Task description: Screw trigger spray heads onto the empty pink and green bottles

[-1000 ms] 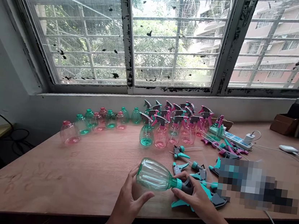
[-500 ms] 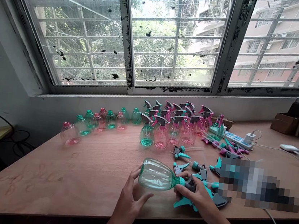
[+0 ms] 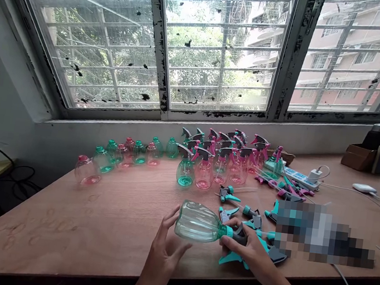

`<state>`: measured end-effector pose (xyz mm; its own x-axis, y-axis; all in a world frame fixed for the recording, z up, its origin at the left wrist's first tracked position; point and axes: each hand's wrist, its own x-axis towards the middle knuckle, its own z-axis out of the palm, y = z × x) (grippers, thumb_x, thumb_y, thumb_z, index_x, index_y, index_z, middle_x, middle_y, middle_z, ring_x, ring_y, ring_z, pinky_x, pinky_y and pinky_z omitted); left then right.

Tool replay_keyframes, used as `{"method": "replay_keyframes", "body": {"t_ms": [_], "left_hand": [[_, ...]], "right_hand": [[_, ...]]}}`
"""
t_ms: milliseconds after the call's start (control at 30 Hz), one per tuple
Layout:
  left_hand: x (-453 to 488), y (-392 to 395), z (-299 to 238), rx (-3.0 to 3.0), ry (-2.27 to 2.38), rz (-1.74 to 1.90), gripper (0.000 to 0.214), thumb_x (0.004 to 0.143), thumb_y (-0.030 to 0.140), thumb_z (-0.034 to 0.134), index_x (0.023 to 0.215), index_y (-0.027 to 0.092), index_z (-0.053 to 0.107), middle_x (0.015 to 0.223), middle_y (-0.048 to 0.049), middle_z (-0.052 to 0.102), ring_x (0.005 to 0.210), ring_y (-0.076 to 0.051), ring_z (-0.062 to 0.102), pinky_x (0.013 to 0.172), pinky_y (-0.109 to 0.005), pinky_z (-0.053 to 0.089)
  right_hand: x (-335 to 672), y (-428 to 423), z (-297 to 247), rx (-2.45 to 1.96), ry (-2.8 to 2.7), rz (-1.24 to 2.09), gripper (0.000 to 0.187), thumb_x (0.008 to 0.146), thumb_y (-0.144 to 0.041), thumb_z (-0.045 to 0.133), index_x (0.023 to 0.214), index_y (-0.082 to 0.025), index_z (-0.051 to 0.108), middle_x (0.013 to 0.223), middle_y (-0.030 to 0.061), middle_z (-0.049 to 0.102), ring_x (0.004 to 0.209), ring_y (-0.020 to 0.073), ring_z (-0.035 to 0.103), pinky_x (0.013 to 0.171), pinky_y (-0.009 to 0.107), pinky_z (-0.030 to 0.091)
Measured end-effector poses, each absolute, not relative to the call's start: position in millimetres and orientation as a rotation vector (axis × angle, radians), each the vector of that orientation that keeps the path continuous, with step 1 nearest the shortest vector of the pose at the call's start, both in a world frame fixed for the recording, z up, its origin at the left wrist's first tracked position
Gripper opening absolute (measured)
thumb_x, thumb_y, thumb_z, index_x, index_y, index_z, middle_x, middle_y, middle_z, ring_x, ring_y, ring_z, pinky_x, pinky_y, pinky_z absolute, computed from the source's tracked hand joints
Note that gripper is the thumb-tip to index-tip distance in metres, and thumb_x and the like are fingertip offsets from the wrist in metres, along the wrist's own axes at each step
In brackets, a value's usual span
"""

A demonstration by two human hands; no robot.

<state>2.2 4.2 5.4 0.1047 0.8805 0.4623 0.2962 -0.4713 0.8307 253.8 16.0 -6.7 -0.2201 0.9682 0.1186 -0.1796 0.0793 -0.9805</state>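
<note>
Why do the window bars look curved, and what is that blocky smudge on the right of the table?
Head view: a wide lens bows the window frame and the table edge; strong daylight washes out the upper panes; the blocky patch is a pixelated mask; the green bottle in the left hand, and the spray head in the right hand, look sharp.

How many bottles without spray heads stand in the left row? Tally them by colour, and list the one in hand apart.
Green headless bottles: 5
Pink headless bottles: 4
Green bottle between left hand and right hand: 1
Total: 10, as far as the overlaps show.
</note>
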Motion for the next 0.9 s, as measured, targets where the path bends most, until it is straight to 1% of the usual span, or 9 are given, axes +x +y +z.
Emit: {"method": "replay_keyframes", "body": {"t_ms": [67,100,200,400,467,567,633,800,900], "left_hand": [[2.2,3.9,6.0,1.832,1.152,1.355,0.056,0.084,0.037,0.077,0.134,0.032,0.051,0.160,-0.0077,0.040,0.151,-0.032,0.031,0.123,-0.055,0.024],[2.1,3.9,6.4,1.814,1.150,1.353,0.052,0.085,0.039,0.077,0.131,0.031,0.053,0.161,-0.0084,0.039,0.151,-0.032,0.030,0.123,-0.056,0.024],[1.0,4.7,7.0,1.736,1.151,1.346,0.036,0.092,0.040,0.068,0.125,0.031,0.056,0.162,-0.0077,0.036,0.151,-0.032,0.032,0.122,-0.056,0.028],[-0.3,5.4,6.0,1.865,1.180,1.399,0.035,0.098,0.034,0.059,0.133,0.037,0.054,0.161,-0.0035,0.037,0.153,-0.027,0.027,0.122,-0.053,0.030],[0.3,4.9,6.5,1.902,1.178,1.393,0.043,0.095,0.034,0.065,0.135,0.037,0.051,0.161,-0.0042,0.037,0.153,-0.027,0.028,0.122,-0.053,0.029],[1.4,4.6,7.4,1.907,1.200,1.356,0.063,0.083,0.036,0.080,0.138,0.035,0.049,0.162,-0.0065,0.035,0.152,-0.031,0.028,0.123,-0.056,0.025],[1.7,4.8,7.5,1.865,1.198,1.362,0.058,0.084,0.037,0.078,0.135,0.034,0.052,0.162,-0.0074,0.036,0.152,-0.031,0.028,0.123,-0.057,0.025],[1.7,6.3,7.3,1.831,1.177,1.427,0.034,0.094,0.032,0.065,0.127,0.033,0.059,0.156,-0.0064,0.043,0.150,-0.029,0.032,0.122,-0.053,0.029],[2.1,6.6,8.0,1.838,1.165,1.394,0.043,0.090,0.032,0.070,0.131,0.033,0.055,0.153,-0.0068,0.046,0.147,-0.030,0.038,0.121,-0.053,0.030]], "right_hand": [[254.2,14.5,-6.3,-0.897,-1.343,1.350,0.036,0.083,-0.043,0.079,0.102,-0.022,0.057,0.068,-0.0022,0.070,0.066,0.0197,0.068,0.068,0.033,0.054],[254.4,13.4,-5.4,-0.898,-1.369,1.338,0.035,0.083,-0.042,0.079,0.104,-0.022,0.058,0.069,-0.0025,0.070,0.067,0.0197,0.068,0.069,0.032,0.054],[254.7,10.4,-1.7,-0.916,-1.416,1.307,0.034,0.085,-0.041,0.078,0.106,-0.022,0.058,0.070,-0.0026,0.070,0.069,0.0197,0.067,0.071,0.032,0.053],[253.1,12.7,-0.8,-0.924,-1.316,1.362,0.038,0.083,-0.047,0.078,0.102,-0.021,0.057,0.068,0.0002,0.074,0.066,0.0208,0.069,0.069,0.033,0.054],[252.7,13.6,-1.6,-0.913,-1.311,1.372,0.038,0.082,-0.047,0.079,0.101,-0.021,0.057,0.068,-0.0007,0.073,0.065,0.0198,0.069,0.068,0.032,0.054],[252.8,12.4,-1.2,-0.912,-1.351,1.352,0.037,0.082,-0.044,0.080,0.103,-0.021,0.059,0.068,-0.0029,0.071,0.066,0.0183,0.068,0.068,0.030,0.054],[253.2,10.9,0.0,-0.920,-1.383,1.335,0.037,0.082,-0.043,0.080,0.104,-0.022,0.059,0.068,-0.0032,0.070,0.067,0.0181,0.068,0.069,0.030,0.054],[253.7,10.7,1.3,-0.922,-1.337,1.358,0.039,0.081,-0.048,0.079,0.101,-0.022,0.059,0.068,-0.0006,0.073,0.065,0.0197,0.069,0.067,0.031,0.055],[253.4,11.4,2.1,-0.932,-1.316,1.370,0.039,0.080,-0.050,0.079,0.099,-0.022,0.059,0.069,-0.0006,0.072,0.065,0.0214,0.069,0.067,0.033,0.055]]}}
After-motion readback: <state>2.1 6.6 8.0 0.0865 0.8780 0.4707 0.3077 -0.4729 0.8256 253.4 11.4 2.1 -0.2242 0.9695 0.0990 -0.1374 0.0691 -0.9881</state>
